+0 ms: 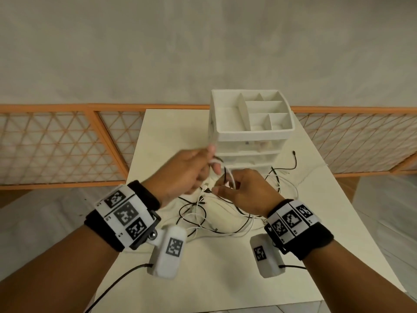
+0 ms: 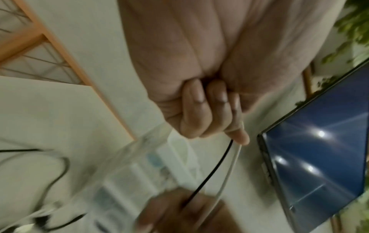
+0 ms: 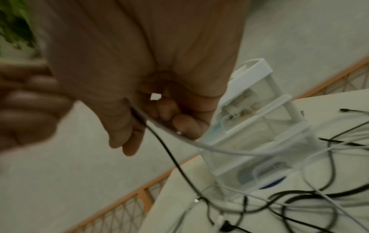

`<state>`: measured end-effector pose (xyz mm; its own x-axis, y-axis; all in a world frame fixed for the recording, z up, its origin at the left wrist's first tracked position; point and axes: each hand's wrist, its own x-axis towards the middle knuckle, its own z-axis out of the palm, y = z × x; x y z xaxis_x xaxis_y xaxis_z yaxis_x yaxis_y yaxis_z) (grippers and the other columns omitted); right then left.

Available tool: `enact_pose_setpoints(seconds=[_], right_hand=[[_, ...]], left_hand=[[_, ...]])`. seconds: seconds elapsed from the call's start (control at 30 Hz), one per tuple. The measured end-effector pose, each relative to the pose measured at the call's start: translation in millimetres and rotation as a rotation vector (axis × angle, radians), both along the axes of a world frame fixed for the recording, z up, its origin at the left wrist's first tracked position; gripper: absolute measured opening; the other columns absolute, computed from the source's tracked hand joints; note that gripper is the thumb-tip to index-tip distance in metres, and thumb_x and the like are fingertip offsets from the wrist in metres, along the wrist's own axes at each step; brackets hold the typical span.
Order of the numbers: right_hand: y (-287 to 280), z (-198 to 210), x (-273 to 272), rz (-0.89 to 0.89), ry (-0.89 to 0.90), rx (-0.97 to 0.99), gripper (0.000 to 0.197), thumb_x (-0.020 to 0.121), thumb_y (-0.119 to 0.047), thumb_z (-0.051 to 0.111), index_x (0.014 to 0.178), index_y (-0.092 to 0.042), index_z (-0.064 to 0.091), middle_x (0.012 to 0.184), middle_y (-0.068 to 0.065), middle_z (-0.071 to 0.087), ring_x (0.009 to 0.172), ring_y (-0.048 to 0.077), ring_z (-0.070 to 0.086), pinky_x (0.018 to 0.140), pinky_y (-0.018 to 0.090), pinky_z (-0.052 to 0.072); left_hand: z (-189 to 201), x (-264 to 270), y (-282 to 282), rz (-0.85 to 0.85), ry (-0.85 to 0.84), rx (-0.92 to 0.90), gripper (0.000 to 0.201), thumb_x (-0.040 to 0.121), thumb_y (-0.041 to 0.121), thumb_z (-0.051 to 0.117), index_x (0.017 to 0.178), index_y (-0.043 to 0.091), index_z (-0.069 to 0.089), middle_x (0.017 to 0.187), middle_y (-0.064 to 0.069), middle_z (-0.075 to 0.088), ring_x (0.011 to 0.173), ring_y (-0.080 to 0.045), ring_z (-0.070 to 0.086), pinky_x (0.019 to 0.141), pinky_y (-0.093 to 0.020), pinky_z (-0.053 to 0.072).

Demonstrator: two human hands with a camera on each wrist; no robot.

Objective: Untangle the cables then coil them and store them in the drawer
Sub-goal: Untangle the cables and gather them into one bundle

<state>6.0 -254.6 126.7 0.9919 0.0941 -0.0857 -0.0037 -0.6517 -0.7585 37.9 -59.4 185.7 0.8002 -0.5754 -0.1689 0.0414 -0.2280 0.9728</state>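
Note:
A tangle of black and white cables (image 1: pixel 212 220) lies on the white table (image 1: pixel 203 281) in front of a white drawer unit (image 1: pixel 246 154) whose drawers are shut. Both hands are raised over the tangle, close together. My left hand (image 1: pixel 209 164) grips a black cable (image 2: pixel 209 170) and a white cable (image 2: pixel 229 170) in a closed fist (image 2: pixel 209 113). My right hand (image 1: pixel 225 188), just below and to the right, pinches the same strands; its fingers (image 3: pixel 179 123) curl round the black cable (image 3: pixel 169 151) and the white cable (image 3: pixel 219 149). The strands run down into the tangle (image 3: pixel 279 205).
The drawer unit (image 3: pixel 259 110) carries an open divided tray (image 1: pixel 250 116) on top. A loose black cable end (image 1: pixel 293 152) lies to its right. An orange lattice railing (image 1: pixel 67 143) runs behind the table. A dark screen (image 2: pixel 319 149) and a plant (image 2: pixel 355 23) stand off to the side.

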Motion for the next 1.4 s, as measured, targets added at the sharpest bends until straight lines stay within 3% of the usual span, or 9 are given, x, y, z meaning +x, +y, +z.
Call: enact_pose_setpoints(seconds=[0.23, 0.47, 0.57, 0.83, 0.97, 1.07, 1.17, 1.3, 1.4], right_hand=[[-82, -34, 19, -0.523, 0.240, -0.430, 0.038, 0.092, -0.054, 0.059, 0.093, -0.018, 0.072, 0.090, 0.006, 0.069, 0.083, 0.027, 0.062, 0.078, 0.033, 0.052], [-140, 42, 35, -0.866, -0.516, -0.008, 0.022, 0.088, -0.051, 0.064, 0.092, -0.030, 0.068, 0.080, -0.017, 0.067, 0.076, 0.016, 0.065, 0.075, 0.030, 0.052], [-143, 37, 33, -0.832, -0.502, -0.022, 0.028, 0.085, -0.054, 0.067, 0.096, -0.029, 0.061, 0.094, -0.021, 0.067, 0.079, 0.013, 0.064, 0.077, 0.030, 0.050], [-178, -47, 15, -0.701, 0.435, -0.257, 0.020, 0.094, -0.025, 0.062, 0.106, -0.010, 0.066, 0.079, 0.009, 0.074, 0.060, 0.025, 0.069, 0.053, 0.029, 0.051], [-152, -52, 4, -0.485, 0.397, -0.229, 0.052, 0.083, -0.010, 0.065, 0.125, -0.035, 0.050, 0.074, 0.005, 0.073, 0.056, 0.018, 0.060, 0.051, 0.026, 0.048], [-100, -39, -1, -0.108, 0.287, -0.175, 0.085, 0.079, -0.013, 0.068, 0.140, -0.058, 0.031, 0.057, -0.006, 0.062, 0.053, 0.008, 0.055, 0.063, 0.022, 0.046], [-35, -24, -14, 0.083, 0.220, -0.037, 0.091, 0.079, -0.018, 0.073, 0.143, -0.060, 0.024, 0.058, -0.006, 0.061, 0.051, 0.002, 0.054, 0.061, 0.020, 0.046], [-9, -29, -17, 0.077, 0.128, -0.260, 0.006, 0.093, -0.036, 0.060, 0.098, -0.033, 0.060, 0.068, -0.008, 0.059, 0.072, 0.016, 0.060, 0.073, 0.031, 0.050], [-68, -43, 5, -0.062, 0.318, -0.537, 0.024, 0.096, -0.035, 0.051, 0.077, -0.026, 0.062, 0.091, 0.003, 0.067, 0.091, 0.027, 0.064, 0.077, 0.030, 0.048]], left_hand=[[26, 25, 16, 0.243, -0.085, -0.394, 0.036, 0.107, 0.033, 0.040, 0.096, 0.011, 0.066, 0.062, 0.005, 0.030, 0.050, -0.009, 0.020, 0.044, -0.021, 0.020], [-39, 27, 23, 0.150, -0.215, 0.319, 0.031, 0.105, 0.018, 0.041, 0.090, 0.019, 0.068, 0.061, 0.004, 0.047, 0.048, -0.011, 0.037, 0.046, -0.022, 0.032], [-53, 25, 25, 0.223, -0.260, 0.471, 0.031, 0.105, 0.020, 0.039, 0.088, 0.017, 0.064, 0.064, 0.007, 0.051, 0.051, -0.014, 0.044, 0.048, -0.021, 0.033], [-70, 26, 32, 0.259, -0.121, 0.464, 0.039, 0.105, 0.029, 0.042, 0.074, 0.013, 0.059, 0.061, 0.005, 0.051, 0.056, -0.016, 0.041, 0.051, -0.028, 0.032], [-74, 23, 29, 0.180, -0.106, 0.448, 0.032, 0.104, 0.021, 0.045, 0.087, 0.017, 0.072, 0.050, 0.010, 0.049, 0.050, -0.011, 0.035, 0.048, -0.022, 0.029], [-62, 24, 14, 0.153, -0.176, 0.371, 0.030, 0.103, 0.027, 0.048, 0.088, 0.025, 0.074, 0.075, -0.018, 0.060, 0.055, -0.014, 0.036, 0.050, -0.025, 0.031], [-38, 22, -5, 0.152, -0.233, 0.221, 0.032, 0.103, 0.027, 0.049, 0.087, 0.015, 0.073, 0.053, 0.010, 0.050, 0.046, -0.008, 0.029, 0.043, -0.017, 0.025], [-16, 25, -6, 0.235, -0.228, 0.073, 0.038, 0.104, 0.028, 0.049, 0.072, 0.014, 0.065, 0.045, 0.016, 0.041, 0.039, -0.003, 0.029, 0.040, -0.015, 0.025], [-10, 29, 15, 0.332, -0.168, -0.047, 0.037, 0.104, 0.031, 0.049, 0.072, 0.013, 0.058, 0.049, 0.014, 0.035, 0.042, -0.006, 0.023, 0.041, -0.019, 0.020]])
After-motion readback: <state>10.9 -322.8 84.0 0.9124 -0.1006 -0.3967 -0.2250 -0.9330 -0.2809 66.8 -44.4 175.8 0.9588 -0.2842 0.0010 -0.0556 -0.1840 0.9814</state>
